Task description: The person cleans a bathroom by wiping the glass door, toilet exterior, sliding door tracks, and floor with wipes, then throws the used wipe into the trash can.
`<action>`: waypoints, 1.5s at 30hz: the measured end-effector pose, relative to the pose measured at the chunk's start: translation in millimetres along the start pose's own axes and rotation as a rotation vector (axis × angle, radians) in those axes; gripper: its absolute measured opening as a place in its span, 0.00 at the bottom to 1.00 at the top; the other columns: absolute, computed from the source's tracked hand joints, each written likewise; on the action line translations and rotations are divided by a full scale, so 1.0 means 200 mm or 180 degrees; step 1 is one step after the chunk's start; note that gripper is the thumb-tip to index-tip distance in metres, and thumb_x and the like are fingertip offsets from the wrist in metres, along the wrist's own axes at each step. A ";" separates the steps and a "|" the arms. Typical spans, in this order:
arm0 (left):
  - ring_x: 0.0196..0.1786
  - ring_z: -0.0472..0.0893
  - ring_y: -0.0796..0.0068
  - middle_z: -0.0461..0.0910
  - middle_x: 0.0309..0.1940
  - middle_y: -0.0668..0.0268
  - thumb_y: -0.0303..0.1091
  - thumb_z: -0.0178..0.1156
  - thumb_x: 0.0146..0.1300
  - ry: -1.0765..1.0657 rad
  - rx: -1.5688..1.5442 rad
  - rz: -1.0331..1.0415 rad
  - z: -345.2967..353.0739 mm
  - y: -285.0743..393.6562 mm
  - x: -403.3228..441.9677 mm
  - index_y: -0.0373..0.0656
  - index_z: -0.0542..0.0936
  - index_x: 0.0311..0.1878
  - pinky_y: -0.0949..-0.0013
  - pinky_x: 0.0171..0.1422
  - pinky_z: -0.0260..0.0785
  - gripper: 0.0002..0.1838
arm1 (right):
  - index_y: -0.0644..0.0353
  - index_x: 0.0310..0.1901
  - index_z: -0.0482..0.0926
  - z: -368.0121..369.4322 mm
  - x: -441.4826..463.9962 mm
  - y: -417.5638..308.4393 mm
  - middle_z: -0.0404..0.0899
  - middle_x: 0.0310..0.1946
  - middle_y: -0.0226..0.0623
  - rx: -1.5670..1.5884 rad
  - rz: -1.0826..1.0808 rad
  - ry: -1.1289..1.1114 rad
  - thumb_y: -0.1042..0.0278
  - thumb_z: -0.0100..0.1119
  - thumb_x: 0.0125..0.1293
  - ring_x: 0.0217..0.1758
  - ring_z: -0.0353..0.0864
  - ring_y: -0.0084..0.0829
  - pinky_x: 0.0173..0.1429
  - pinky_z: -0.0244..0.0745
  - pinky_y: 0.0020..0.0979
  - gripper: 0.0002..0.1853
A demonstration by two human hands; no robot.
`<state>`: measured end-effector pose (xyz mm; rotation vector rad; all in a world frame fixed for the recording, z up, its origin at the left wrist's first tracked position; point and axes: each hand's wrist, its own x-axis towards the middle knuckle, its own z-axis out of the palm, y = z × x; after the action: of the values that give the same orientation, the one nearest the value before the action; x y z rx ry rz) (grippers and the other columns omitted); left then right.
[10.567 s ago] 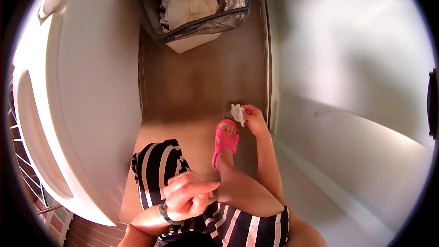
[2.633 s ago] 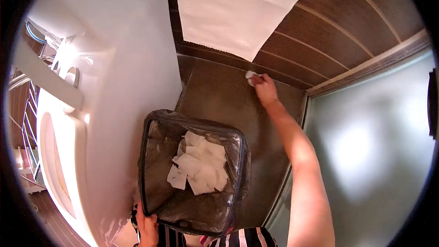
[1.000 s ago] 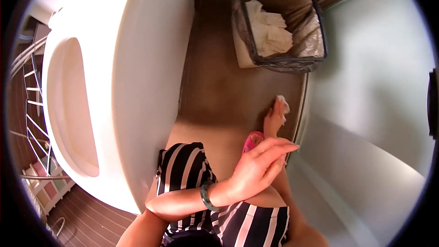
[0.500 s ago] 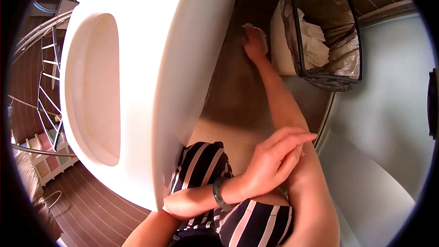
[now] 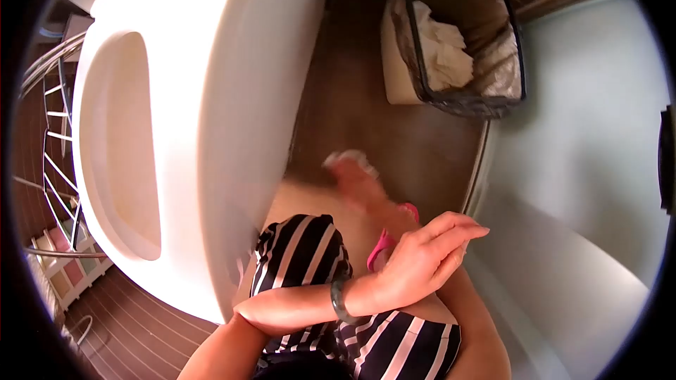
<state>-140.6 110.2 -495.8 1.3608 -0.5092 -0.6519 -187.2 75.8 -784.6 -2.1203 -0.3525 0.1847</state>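
Floor [image 5: 401, 137] parts right hand [image 5: 360, 183], tissue [image 5: 354, 157] grip too blurred to tell, from bin rim [image 5: 468, 103].

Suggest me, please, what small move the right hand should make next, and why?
I would probably slide the right hand with the white tissue a little toward the bin. The hand, blurred here, appears low over the brown floor, and that floor continues up to the bin's side, so a short wiping stroke seems possible.
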 end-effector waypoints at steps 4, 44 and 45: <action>0.41 0.80 0.65 0.77 0.47 0.60 0.18 0.54 0.60 -0.0247 0.0082 0.0092 0.05 0.03 -0.05 0.41 0.78 0.55 0.68 0.45 0.74 0.19 | 0.55 0.68 0.63 -0.46 -0.28 0.42 0.67 0.64 0.44 -0.1703 0.1458 0.1491 0.76 0.54 0.61 0.69 0.61 0.50 0.73 0.54 0.45 0.31; 0.30 0.74 0.83 0.80 0.38 0.63 0.26 0.46 0.73 -0.1116 -0.0677 -0.0326 0.55 0.09 -0.25 0.34 0.77 0.53 0.82 0.34 0.66 0.12 | 0.58 0.64 0.67 0.93 -1.71 -0.71 0.72 0.54 0.43 -0.1566 0.4671 0.4085 0.81 0.57 0.57 0.57 0.68 0.49 0.64 0.61 0.45 0.31; 0.29 0.72 0.85 0.80 0.36 0.64 0.28 0.46 0.74 -0.1095 -0.0680 -0.0233 0.61 0.11 -0.27 0.34 0.76 0.53 0.84 0.32 0.65 0.13 | 0.58 0.67 0.65 0.92 -1.68 -0.61 0.68 0.60 0.45 -0.0842 0.4614 0.3849 0.79 0.57 0.58 0.63 0.64 0.49 0.69 0.55 0.45 0.32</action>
<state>-259.1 62.3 -454.1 1.0740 -0.6460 -0.9809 -576.8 177.6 -783.7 -1.9070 1.9236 -0.3558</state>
